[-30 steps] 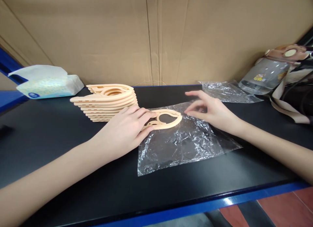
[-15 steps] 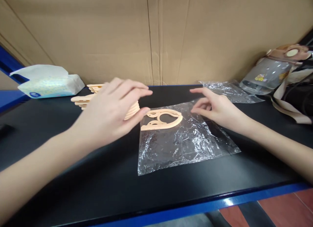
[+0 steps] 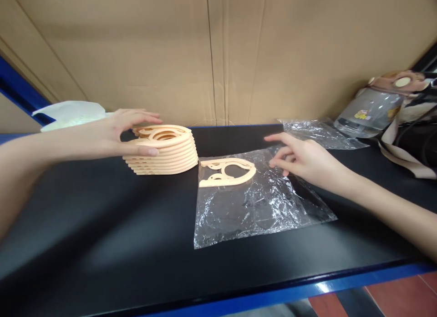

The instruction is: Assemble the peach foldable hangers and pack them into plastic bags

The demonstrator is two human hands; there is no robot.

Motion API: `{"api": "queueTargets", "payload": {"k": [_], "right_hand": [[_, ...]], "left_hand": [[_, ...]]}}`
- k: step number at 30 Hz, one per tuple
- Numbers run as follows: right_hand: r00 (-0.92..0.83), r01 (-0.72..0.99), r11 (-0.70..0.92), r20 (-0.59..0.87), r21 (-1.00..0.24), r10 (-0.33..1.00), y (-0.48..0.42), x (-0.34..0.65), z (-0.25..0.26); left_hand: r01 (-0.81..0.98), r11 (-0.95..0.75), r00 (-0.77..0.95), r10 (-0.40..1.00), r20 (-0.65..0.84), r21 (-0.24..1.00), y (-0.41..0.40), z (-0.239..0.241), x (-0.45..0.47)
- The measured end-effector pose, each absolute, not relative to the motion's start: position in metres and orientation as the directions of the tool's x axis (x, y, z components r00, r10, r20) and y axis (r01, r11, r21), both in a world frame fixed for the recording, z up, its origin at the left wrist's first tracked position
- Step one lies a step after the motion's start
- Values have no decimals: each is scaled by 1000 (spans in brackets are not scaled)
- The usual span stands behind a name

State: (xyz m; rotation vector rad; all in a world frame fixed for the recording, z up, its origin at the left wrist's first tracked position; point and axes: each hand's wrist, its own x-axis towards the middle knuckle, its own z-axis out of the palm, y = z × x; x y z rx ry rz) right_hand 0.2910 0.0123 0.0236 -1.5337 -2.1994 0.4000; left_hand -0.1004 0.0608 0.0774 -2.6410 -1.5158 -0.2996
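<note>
A stack of peach plastic folding hangers (image 3: 164,160) lies on the black table, several layers high. My left hand (image 3: 131,130) is around its left end, the thumb against the near side by the top layers and the fingers over the far side. How firmly it grips cannot be made out. One more folding hanger (image 3: 235,183) lies flat at the upper left of a clear plastic bag (image 3: 239,217); it looks to be inside it. Over the bag's upper right part, my right hand (image 3: 300,155) has its index finger stretched out and the others loosely curled, with nothing visible in them.
A second clear plastic bag (image 3: 321,134) lies at the back right, beside a water bottle (image 3: 368,108) with a strap (image 3: 398,153). A tissue pack (image 3: 71,114) sits at the back left, partly behind my left arm. Cardboard (image 3: 164,48) stands behind the table.
My left hand has moved left, away from the bagged hanger, to the left end of the stack, which now shows more fully. My right hand has barely moved. The view has shifted slightly.
</note>
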Motion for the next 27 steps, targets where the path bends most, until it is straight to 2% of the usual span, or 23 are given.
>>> {"api": "queueTargets", "payload": {"k": [3,6,9,11,13,15,16,18,21,24,27], "right_hand": [[-293,822,340,174,-456,940,11,290,24],[-283,814,320,151,-485,947,9,289,24],[-299,802,319,123,-505,946,8,290,24],[-315,824,339,129,-453,940,7,292,25],[-299,857,358,208,-370,931,4,294,29],[-269,854,385,337,-349,902,-1,292,33],[-264,824,413,382,-388,886,-5,290,35],[-295,687,471,381,-553,876,-14,282,39],[-414,460,406,213,-790,885,-26,270,41],[-479,389,281,68,-877,875,-31,264,41],[-499,359,201,-5,-911,866,-27,267,40]], "left_hand": [[861,-500,480,860,171,97,59,76,-99],[861,-495,475,864,168,114,55,76,-95],[876,-464,432,876,213,132,53,79,-90],[886,-447,404,875,266,125,50,80,-82],[872,-483,428,831,355,79,43,80,-69],[830,-558,499,752,431,13,31,77,-50],[810,-585,529,716,455,-21,23,74,-39],[759,-648,594,645,482,-67,7,65,-17],[669,-733,688,552,472,-119,-15,49,8],[627,-764,719,491,492,-153,-23,36,17],[625,-764,724,487,488,-164,-20,32,16]]}}
